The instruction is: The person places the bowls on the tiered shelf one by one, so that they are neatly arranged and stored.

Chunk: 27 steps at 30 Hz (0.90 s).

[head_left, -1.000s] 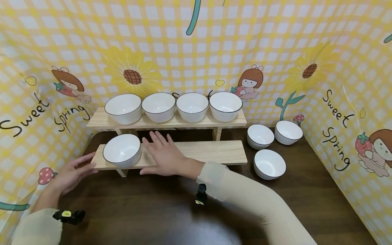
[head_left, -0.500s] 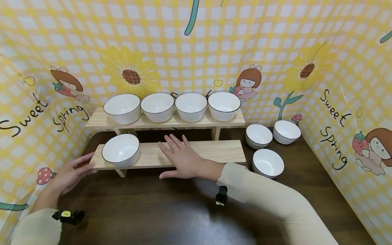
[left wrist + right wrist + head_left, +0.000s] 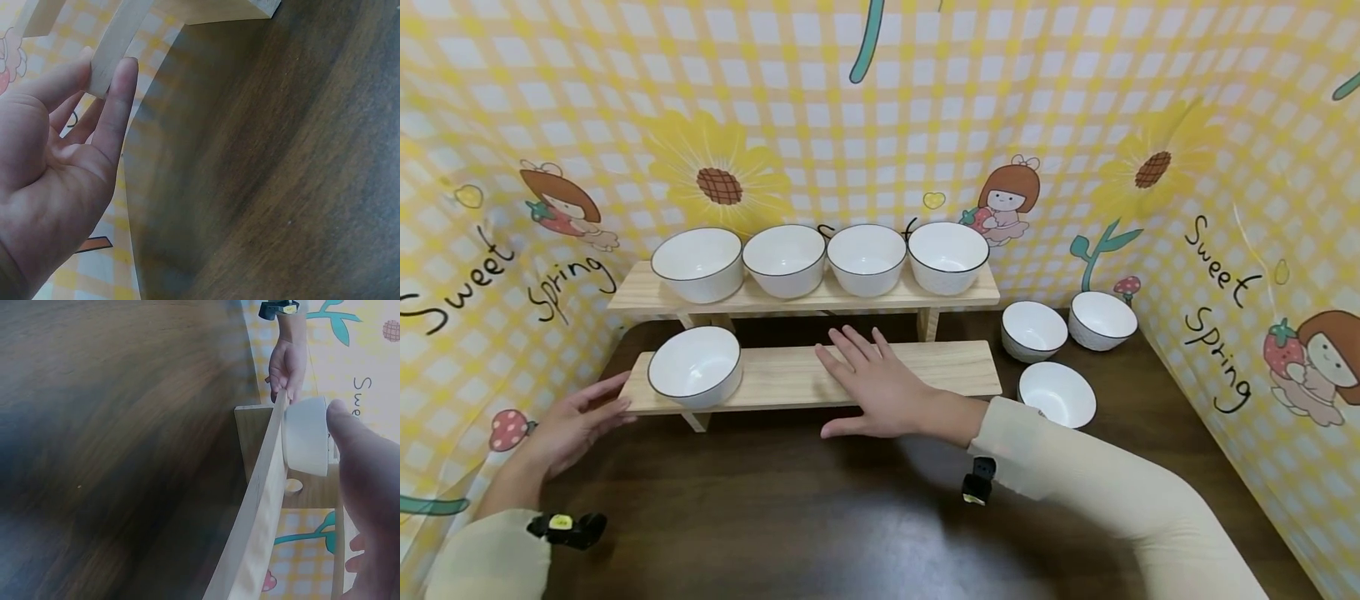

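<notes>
Between lower bowl (image 3: pixel 697 367) and shelf (image 3: pixel 951 371) edge, open room beneath right fingers (image 3: pixel 837 368)

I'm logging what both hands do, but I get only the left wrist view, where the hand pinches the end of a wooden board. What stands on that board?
Observer: One white bowl with a dark rim stands upright on the board, near the end that the left hand pinches.

Operator: Thanks. And the right hand, which I don't see at all: is it holding that bowl?

Observer: No. In the head view the right hand is empty and apart from the bowl, to its right, with its fingers spread over the board.
</notes>
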### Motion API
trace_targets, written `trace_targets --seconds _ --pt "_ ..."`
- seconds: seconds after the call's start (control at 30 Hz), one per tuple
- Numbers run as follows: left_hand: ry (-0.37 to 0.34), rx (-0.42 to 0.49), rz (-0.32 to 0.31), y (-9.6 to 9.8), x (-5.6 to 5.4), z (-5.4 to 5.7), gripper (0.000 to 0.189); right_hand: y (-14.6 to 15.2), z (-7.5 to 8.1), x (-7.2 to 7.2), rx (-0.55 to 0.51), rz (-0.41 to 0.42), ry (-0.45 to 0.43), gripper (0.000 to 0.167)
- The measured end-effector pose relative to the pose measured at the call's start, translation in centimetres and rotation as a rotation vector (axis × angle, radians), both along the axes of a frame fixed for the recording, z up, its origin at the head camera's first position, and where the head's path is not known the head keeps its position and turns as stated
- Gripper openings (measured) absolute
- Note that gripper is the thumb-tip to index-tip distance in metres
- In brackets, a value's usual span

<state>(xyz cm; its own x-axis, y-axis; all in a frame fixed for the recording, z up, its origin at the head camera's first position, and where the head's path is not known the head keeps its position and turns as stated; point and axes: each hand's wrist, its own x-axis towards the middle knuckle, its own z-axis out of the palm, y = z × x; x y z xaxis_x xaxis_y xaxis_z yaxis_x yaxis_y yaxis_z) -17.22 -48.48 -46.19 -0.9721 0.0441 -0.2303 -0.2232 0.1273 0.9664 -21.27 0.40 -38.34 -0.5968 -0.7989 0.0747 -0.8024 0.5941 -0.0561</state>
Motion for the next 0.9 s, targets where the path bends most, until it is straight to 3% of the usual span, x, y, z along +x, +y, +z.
trace_targets --seconds 0.43,0.9 --pt "-0.024 0.012 0.014 0.1 0.0 0.2 0.067 4.1 -0.2 0.0 -0.02 0.002 -0.03 0.106" --pt "-0.027 0.023 0.004 0.3 0.0 0.3 0.069 9.7 -1.5 0.6 -0.04 -0.052 0.032 0.106"
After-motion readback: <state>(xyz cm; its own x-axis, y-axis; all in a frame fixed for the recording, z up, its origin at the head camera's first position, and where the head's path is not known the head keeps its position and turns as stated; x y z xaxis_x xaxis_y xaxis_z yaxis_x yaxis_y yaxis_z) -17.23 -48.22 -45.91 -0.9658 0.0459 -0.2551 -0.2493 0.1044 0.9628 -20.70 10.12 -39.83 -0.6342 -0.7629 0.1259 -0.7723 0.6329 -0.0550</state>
